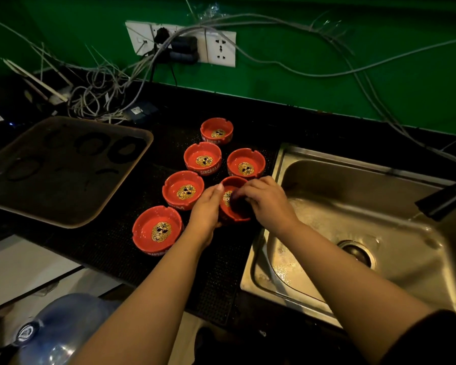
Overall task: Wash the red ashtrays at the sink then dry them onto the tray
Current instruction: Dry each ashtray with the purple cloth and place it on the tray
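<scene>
Several red ashtrays with a gold lion print stand on the black counter mat between tray and sink, among them one at the front [157,229] and one at the back [217,130]. My left hand [207,209] grips one tilted red ashtray [231,201] by its left side, just left of the sink's edge. My right hand [266,200] reaches into that ashtray from the right, fingers curled on something dark inside it; I cannot make out what it is. The brown tray [63,167] lies at the left, bearing only dark ring marks.
The steel sink [366,219] is at the right, with a dark tap [442,202] over it and a drain [357,252]. Loose cables [98,98] and a wall socket strip [181,44] are behind the counter. A blue water bottle [61,330] stands below, front left.
</scene>
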Demonstrator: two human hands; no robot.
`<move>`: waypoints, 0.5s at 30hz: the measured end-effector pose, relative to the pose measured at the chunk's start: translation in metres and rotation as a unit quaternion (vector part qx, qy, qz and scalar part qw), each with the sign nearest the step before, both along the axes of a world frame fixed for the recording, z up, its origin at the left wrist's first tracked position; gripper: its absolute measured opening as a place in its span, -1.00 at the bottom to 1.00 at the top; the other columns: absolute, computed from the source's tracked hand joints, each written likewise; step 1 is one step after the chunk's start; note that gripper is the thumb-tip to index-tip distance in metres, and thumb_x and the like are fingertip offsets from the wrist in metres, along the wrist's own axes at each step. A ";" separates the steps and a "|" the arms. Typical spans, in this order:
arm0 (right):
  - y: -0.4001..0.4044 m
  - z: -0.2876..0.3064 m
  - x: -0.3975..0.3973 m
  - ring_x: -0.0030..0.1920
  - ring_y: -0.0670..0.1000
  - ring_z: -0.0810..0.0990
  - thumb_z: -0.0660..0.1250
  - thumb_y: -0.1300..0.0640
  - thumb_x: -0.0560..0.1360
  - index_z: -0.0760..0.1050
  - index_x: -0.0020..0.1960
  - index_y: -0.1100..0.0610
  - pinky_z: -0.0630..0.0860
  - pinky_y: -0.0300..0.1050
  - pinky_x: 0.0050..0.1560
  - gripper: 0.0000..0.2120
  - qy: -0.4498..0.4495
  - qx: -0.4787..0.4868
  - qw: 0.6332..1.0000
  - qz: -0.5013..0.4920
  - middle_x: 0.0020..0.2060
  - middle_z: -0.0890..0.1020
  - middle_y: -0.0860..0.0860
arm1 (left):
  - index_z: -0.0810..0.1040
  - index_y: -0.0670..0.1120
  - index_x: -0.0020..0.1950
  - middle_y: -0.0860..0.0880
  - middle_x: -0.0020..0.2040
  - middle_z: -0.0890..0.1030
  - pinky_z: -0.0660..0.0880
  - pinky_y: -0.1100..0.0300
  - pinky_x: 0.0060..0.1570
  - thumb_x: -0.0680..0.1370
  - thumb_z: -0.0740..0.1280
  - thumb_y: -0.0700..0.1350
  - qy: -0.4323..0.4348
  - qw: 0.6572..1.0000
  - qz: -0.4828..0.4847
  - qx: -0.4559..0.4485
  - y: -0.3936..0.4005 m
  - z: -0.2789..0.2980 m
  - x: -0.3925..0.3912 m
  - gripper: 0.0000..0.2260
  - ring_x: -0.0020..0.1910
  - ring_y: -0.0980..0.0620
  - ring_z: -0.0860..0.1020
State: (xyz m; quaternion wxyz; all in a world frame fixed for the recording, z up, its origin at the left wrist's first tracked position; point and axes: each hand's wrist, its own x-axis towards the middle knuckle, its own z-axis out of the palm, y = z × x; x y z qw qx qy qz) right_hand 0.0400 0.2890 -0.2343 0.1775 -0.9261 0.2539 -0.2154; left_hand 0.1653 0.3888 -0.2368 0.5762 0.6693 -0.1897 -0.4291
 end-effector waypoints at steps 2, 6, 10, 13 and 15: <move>0.011 -0.003 0.008 0.10 0.09 0.41 0.29 0.26 0.52 0.56 0.22 0.04 0.39 -0.05 0.14 -0.69 -0.031 0.032 0.997 -0.063 0.09 0.59 -0.01 | 0.52 0.04 0.24 -0.03 0.11 0.63 0.55 -0.02 0.04 0.60 0.18 0.18 -0.007 1.000 0.009 0.002 -0.001 -0.001 -0.004 -0.66 0.10 -0.03 0.59; 0.028 -0.007 0.008 0.06 0.05 0.39 0.29 0.25 0.50 0.52 0.29 0.01 0.21 -0.25 0.06 -0.61 -0.010 0.110 0.993 0.037 0.06 0.57 0.03 | 0.55 0.05 0.18 -0.04 0.07 0.65 0.53 -0.08 0.07 0.50 0.22 0.27 -0.031 0.999 0.037 0.006 -0.001 -0.005 0.003 -0.60 0.09 -0.11 0.60; 0.013 -0.006 -0.008 0.07 0.01 0.34 0.26 0.31 0.46 0.55 0.23 -0.02 0.36 -0.12 0.12 -0.59 -0.015 0.032 0.999 -0.003 0.05 0.52 -0.03 | 0.52 0.04 0.23 -0.10 0.09 0.64 0.53 -0.20 0.13 0.56 0.22 0.21 -0.025 0.999 0.022 0.002 -0.005 0.002 0.002 -0.64 0.08 -0.14 0.61; 0.008 -0.004 -0.005 0.16 0.00 0.31 0.17 0.34 0.55 0.48 0.30 -0.03 0.31 -0.15 0.21 -0.57 -0.121 0.137 0.971 -0.154 0.15 0.43 -0.03 | 0.42 0.05 0.32 -0.07 0.19 0.58 0.52 -0.17 0.15 0.61 0.19 0.12 0.012 0.999 0.034 -0.009 -0.009 0.008 -0.004 -0.68 0.13 -0.07 0.57; 0.009 -0.001 0.003 0.24 -0.02 0.36 0.10 0.28 0.61 0.42 0.34 -0.05 0.32 -0.15 0.27 -0.61 -0.211 0.296 0.907 -0.212 0.24 0.41 -0.02 | 0.38 0.09 0.29 -0.05 0.23 0.53 0.53 -0.17 0.12 0.63 0.19 0.08 0.043 0.997 0.055 -0.022 -0.009 0.009 -0.006 -0.74 0.16 -0.06 0.54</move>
